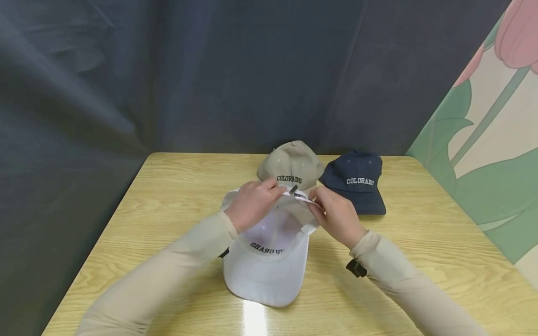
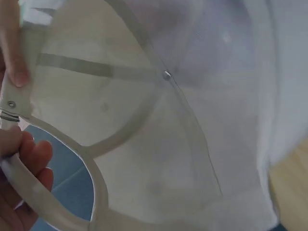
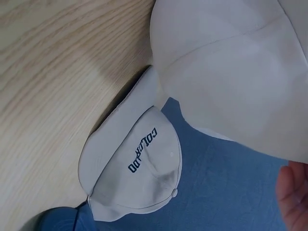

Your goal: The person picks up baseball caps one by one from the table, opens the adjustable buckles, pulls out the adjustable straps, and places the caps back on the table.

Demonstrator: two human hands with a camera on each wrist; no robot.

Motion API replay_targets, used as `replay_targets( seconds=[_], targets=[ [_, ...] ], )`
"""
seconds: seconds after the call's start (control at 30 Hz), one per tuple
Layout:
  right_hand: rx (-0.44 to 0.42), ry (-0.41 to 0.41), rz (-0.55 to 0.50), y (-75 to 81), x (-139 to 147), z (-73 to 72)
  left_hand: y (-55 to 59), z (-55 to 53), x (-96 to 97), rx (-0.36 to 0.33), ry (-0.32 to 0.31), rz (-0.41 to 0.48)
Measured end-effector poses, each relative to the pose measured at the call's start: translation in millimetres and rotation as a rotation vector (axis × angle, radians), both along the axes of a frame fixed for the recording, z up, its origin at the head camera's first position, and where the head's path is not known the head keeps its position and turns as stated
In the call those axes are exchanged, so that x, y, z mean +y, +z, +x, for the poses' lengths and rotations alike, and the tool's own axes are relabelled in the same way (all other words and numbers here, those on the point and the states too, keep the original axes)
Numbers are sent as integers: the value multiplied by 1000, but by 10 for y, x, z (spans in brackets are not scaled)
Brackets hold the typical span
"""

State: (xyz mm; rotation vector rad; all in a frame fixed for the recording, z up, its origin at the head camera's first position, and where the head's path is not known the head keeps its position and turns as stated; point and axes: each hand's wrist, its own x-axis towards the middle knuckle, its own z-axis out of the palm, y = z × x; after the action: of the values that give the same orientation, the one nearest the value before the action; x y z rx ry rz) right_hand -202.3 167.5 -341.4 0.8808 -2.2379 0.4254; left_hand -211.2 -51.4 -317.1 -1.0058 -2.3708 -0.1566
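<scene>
A white cap (image 1: 266,275) stands over the table with its brim toward me and its inside facing up, the COLORADO lettering showing reversed through the cloth. At its back, my left hand (image 1: 255,203) pinches one side of the adjustment strap (image 1: 307,199). On the other side, my right hand (image 1: 336,214) pinches the strap between thumb and fingers. A small metal buckle (image 2: 9,116) shows on the strap in the left wrist view, near an eyelet. Behind the hands sits a beige COLORADO cap (image 1: 292,163), partly hidden by the white one.
A navy COLORADO cap (image 1: 357,182) lies at the back right beside the beige one. The light wood table (image 1: 176,186) meets a dark curtain (image 1: 252,79) behind. To the right is a wall (image 1: 483,154) painted with tulips.
</scene>
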Motion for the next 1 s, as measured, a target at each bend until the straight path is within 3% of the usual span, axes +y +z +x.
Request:
replay_targets(
  seconds=[0.17,0.37,0.57,0.7,0.83,1.0],
  targets=[
    [15,14,-9,-24,-3,8,-16,-6,-41,176,-32,-71],
    [-53,36,-28,16,0,25,-60,-17,-53,227,-87,-63],
    [-269,187,-114,174,-28,30,-56,7,-43,266,-140,-65],
    [-373,249,-123,227,-78,22,-47,20,-14,355,-156,-62],
    [-406,249,-136,237,-108,21,-45,22,7,440,-167,-59],
    [-414,209,-147,250,-125,31,-59,1,10,494,-160,-70]
  ],
)
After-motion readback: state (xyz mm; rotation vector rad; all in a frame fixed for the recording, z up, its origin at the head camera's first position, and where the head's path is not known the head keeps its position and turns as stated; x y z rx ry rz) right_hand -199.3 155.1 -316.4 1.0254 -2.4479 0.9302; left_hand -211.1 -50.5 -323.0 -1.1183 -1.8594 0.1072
